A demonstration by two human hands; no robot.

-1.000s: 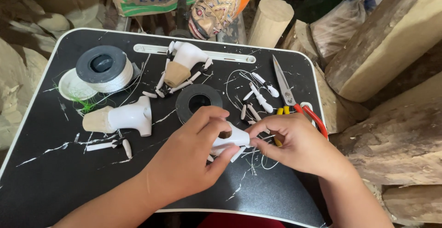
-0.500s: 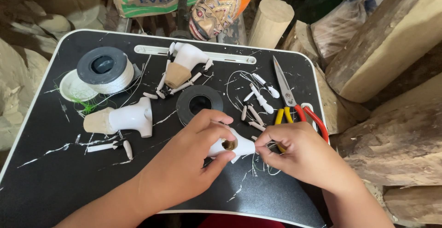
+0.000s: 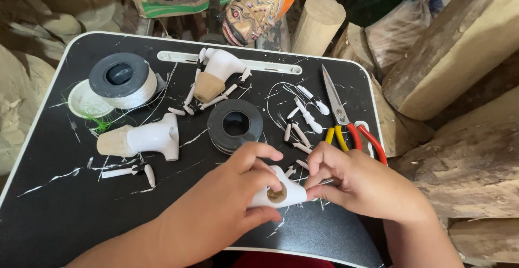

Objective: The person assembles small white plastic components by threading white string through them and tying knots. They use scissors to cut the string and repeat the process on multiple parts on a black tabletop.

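Resting btwn hands: white piece

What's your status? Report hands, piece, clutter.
Left hand grips white piece. Right hand pinches its end. Black tape roll and small white sticks close by.

We count three white carved pieces — one at upper centre, one left, one held — two spools, two hands, one scissors.
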